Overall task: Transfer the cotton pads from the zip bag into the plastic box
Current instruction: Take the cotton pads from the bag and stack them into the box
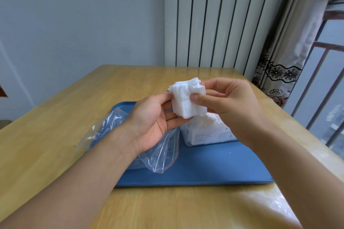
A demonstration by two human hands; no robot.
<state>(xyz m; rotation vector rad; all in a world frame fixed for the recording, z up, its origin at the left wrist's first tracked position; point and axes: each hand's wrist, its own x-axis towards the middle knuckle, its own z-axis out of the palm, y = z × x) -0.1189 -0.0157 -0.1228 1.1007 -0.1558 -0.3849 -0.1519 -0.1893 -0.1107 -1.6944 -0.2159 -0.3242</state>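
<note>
Both hands (152, 117) (229, 98) grip cotton pads (188, 98) — above plastic box (208, 134).

Both forearms are bare to the frame edge, no sleeves, each grip without rings.

Plastic box (208, 134) mouth heaped with pads, zip bag (160, 152) crowding its left, tray (214, 169) front bare

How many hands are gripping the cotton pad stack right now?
2: left hand under the cotton pad stack, right hand pinching its right side.
</note>
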